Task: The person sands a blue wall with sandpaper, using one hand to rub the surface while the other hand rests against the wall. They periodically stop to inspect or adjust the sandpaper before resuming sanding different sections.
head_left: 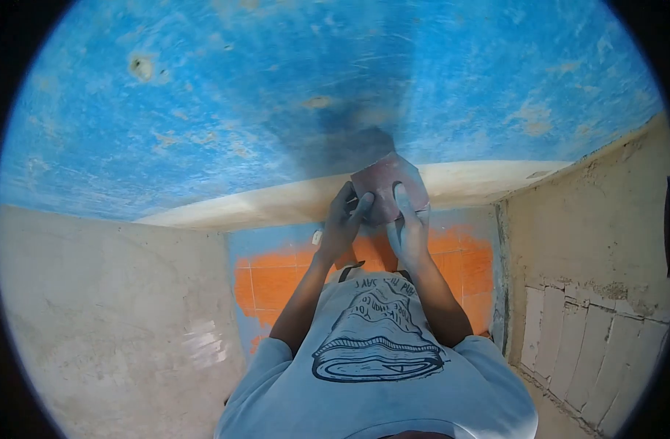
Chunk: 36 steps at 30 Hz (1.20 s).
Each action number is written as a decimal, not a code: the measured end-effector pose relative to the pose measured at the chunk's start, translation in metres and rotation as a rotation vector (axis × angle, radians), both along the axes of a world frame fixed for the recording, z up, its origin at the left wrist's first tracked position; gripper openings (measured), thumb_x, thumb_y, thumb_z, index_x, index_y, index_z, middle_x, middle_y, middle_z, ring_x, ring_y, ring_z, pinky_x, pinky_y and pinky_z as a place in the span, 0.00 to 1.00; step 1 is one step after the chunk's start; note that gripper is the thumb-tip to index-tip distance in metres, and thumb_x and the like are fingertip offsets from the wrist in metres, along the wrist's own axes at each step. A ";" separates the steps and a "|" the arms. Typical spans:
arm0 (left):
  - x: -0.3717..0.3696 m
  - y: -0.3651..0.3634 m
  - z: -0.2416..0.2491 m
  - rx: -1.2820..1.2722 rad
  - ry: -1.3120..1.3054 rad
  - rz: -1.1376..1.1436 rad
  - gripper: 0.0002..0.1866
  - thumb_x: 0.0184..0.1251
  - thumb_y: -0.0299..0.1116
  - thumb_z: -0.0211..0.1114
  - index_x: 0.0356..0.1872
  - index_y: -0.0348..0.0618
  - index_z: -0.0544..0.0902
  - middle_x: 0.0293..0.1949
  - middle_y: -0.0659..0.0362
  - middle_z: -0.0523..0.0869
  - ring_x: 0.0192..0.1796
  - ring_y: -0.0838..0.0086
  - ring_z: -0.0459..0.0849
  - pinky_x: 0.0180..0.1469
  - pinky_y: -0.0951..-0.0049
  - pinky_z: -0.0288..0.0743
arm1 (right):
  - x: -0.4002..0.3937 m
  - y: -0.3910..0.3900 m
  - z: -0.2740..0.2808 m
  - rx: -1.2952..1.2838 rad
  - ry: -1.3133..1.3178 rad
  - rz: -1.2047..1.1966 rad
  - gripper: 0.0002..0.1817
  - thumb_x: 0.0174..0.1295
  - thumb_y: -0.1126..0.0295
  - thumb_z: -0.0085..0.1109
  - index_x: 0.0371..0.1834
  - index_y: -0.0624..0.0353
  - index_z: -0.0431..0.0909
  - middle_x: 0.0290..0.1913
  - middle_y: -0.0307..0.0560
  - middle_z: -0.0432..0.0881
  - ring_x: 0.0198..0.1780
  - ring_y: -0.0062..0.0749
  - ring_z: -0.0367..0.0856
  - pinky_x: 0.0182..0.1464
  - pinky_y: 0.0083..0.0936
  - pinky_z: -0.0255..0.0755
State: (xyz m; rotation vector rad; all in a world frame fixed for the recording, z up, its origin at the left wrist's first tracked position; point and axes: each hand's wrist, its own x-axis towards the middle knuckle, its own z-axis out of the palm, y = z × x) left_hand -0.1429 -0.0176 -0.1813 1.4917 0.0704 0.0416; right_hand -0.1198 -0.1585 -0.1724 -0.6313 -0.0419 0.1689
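A piece of reddish-brown sandpaper, seemingly folded or bent, is held up in front of my chest by both hands. My left hand grips its lower left edge, thumb on the near face. On the lower right side, my right hand pinches it, with the thumb pressed on the face and pale dust on the skin. Most of the fingers are hidden behind the sheet. Just beyond it stands a blue wall with worn, scratched patches, and the shadow of my hands falls there.
A cream band runs along the bottom of the blue wall. Grey plaster walls flank me, the right one with pale blocks exposed. Orange floor tiles lie dusty below. A small white object sits near the left wrist.
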 end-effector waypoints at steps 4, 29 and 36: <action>0.000 0.034 0.002 0.207 -0.206 0.124 0.18 0.82 0.35 0.58 0.63 0.34 0.74 0.50 0.55 0.83 0.48 0.76 0.84 0.43 0.73 0.85 | 0.002 0.020 0.007 -0.145 -0.129 -0.110 0.18 0.77 0.71 0.58 0.66 0.65 0.76 0.59 0.46 0.83 0.62 0.26 0.80 0.66 0.25 0.72; 0.082 0.187 0.084 1.353 -0.759 0.654 0.37 0.79 0.55 0.56 0.83 0.59 0.59 0.80 0.26 0.42 0.78 0.16 0.40 0.67 0.11 0.39 | 0.131 0.074 0.157 -1.493 -1.383 -1.249 0.39 0.52 0.85 0.59 0.72 0.47 0.77 0.78 0.49 0.71 0.79 0.49 0.67 0.79 0.65 0.54; 0.084 0.185 0.084 1.354 -0.751 0.651 0.38 0.78 0.56 0.56 0.84 0.59 0.58 0.80 0.25 0.43 0.78 0.16 0.40 0.67 0.11 0.39 | 0.129 0.081 0.155 -1.559 -1.431 -1.216 0.39 0.56 0.82 0.57 0.76 0.46 0.73 0.78 0.49 0.70 0.79 0.51 0.66 0.79 0.67 0.52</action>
